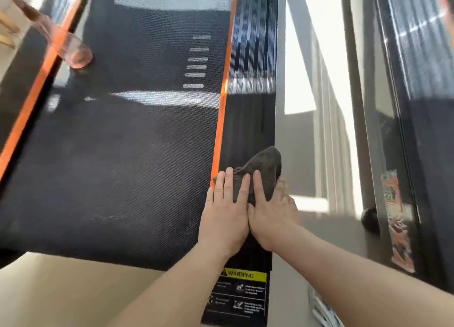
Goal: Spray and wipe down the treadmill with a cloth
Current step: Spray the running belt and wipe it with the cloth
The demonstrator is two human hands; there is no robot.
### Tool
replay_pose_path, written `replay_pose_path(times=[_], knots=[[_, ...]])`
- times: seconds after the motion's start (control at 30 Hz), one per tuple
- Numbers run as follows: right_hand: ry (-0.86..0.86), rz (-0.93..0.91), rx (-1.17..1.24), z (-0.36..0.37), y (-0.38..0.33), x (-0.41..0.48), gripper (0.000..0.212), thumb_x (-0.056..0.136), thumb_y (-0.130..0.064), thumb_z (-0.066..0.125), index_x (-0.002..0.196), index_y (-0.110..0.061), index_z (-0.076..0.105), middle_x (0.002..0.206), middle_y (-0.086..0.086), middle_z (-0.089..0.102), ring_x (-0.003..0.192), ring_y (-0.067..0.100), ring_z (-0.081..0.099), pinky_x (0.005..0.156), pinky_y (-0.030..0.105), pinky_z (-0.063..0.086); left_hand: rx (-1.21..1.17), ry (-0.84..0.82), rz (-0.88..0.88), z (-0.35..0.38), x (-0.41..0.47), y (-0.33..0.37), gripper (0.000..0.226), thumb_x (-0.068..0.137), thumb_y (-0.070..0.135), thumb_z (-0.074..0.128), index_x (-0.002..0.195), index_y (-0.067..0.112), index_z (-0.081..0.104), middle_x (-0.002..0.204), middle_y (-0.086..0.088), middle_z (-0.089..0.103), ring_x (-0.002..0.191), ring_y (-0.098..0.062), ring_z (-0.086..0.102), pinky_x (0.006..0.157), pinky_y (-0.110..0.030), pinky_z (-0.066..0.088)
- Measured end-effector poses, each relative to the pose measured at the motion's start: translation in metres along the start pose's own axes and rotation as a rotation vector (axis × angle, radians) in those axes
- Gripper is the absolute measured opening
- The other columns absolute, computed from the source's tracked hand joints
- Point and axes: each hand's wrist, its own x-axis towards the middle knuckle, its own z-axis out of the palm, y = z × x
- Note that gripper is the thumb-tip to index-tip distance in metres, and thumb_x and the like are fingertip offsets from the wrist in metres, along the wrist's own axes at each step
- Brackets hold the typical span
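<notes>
both hands on cloth, right side rail of treadmill

the treadmill [147,142] fills most of the view, and its dark belt [86,179] runs away from me. right of the belt, past an orange stripe [221,130], is the black ribbed side rail [248,120], long axis straight ahead of me. grey floor [307,154] lies right of the rail. beyond it is a dark upright frame [417,130] with a torn orange sticker [395,221]. there's tan floor [73,289] at the belt's near end.

the cloth [262,167], dark grey and bunched, sits on the rail near my end, its tip pointing away from me. my left hand [227,203] lies flat on its near left part, fingers straight and pressing down, little finger by the orange stripe. my right hand [270,216] touches the left hand, one finger straight on top of the cloth. its other fingers bend down at the cloth's outer edge and look to be gripping it, but that part is blurred. both hands are about level, left on the belt side, right on the floor side.

my guess is the next move is a push forward. most of the rail lies ahead of the cloth, with nothing on it in the way.

a yellow warning label [242,294] is on the rail behind my wrists. a pinkish see-through thing [73,49] is far left across the belt, too blurred to name. a small black knob [369,218] sits by the frame.
</notes>
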Motion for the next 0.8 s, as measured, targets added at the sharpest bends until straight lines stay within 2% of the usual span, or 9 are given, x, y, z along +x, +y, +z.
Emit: replay_pose_path(times=[0.27,0.37,0.5,0.63,0.7,0.8], knots=[[-0.024,0.095,0.088,0.078,-0.016,-0.085,0.070,0.102,-0.052,0.014,0.141,-0.033,-0.041,0.158,0.031,-0.019,0.151,0.039,-0.004,0.121,0.044,0.010,-0.062,0.008,0.052,0.042,-0.102,-0.001,0.061,0.097,0.039,0.004,0.153,0.027,-0.015,0.160,-0.012,-0.022,0.143,-0.027,-0.030,0.121,-0.044,0.002],[-0.019,0.118,0.096,0.092,-0.022,-0.105,0.073,0.103,-0.052,0.017,0.142,-0.031,-0.040,0.158,0.032,-0.017,0.151,0.039,0.004,0.119,0.042,0.018,-0.096,0.009,0.059,0.050,-0.119,-0.003,0.060,0.103,0.038,0.022,0.155,0.032,-0.007,0.162,-0.008,-0.017,0.149,-0.025,-0.016,0.121,-0.041,0.004],[0.054,0.125,0.109,0.110,-0.028,-0.124,0.074,0.104,-0.051,0.023,0.151,-0.027,-0.028,0.159,0.032,-0.011,0.150,0.038,0.011,0.118,0.041,0.020,-0.149,0.061,0.086,0.057,-0.136,-0.007,0.060,0.102,0.033,0.039,0.155,0.035,0.011,0.164,-0.003,-0.002,0.151,-0.020,-0.004,0.120,-0.037,0.005],[0.193,0.118,0.104,0.131,-0.039,-0.145,0.069,0.106,-0.037,0.032,0.156,-0.020,-0.013,0.160,0.028,-0.012,0.152,0.036,0.003,0.119,0.039,0.019,-0.281,0.140,0.189,0.055,-0.154,-0.016,0.051,0.100,0.019,0.046,0.149,0.025,0.037,0.162,-0.003,0.017,0.151,-0.019,0.008,0.119,-0.030,0.016],[0.253,0.095,0.069,0.138,-0.047,-0.152,0.069,0.105,-0.024,0.039,0.157,-0.016,-0.005,0.160,0.026,-0.012,0.152,0.035,0.002,0.118,0.039,0.022,-0.275,0.161,0.235,0.057,-0.160,-0.025,0.047,0.100,0.015,0.044,0.146,0.023,0.041,0.161,0.001,0.021,0.150,-0.016,0.010,0.115,-0.027,0.023],[0.299,0.060,0.039,0.144,-0.061,-0.158,0.067,0.102,-0.016,0.041,0.157,-0.014,0.002,0.162,0.023,-0.009,0.152,0.032,0.007,0.117,0.039,0.022,-0.258,0.194,0.294,0.059,-0.166,-0.037,0.041,0.100,0.014,0.045,0.141,0.016,0.048,0.156,-0.002,0.033,0.147,-0.019,0.019,0.118,-0.026,0.020]])
